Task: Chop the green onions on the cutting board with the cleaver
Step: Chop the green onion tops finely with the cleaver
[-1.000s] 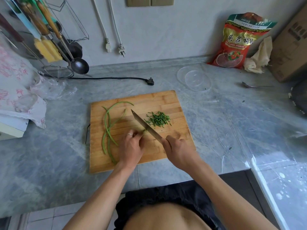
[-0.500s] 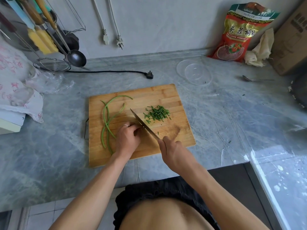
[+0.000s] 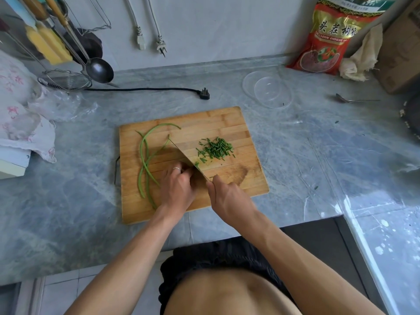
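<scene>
Two hands on the bamboo board point(image 3: 227, 120): right fingers point(image 3: 213, 186) gripping the cleaver point(image 3: 188, 156), left fingers point(image 3: 181, 172) pinning thin onion stalks point(image 3: 145, 160)

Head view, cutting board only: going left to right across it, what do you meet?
Uncut green onions → left hand → cleaver → chopped pieces.

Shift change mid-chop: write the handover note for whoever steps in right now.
Right hand: shut on the cleaver, blade down on the cutting board.
Left hand: curled beside the blade, pinning the green onions being cut.
Done: a chopped pile lies right of the blade.
Left: several long uncut stalks on the board's left side; feed them under the blade.
</scene>
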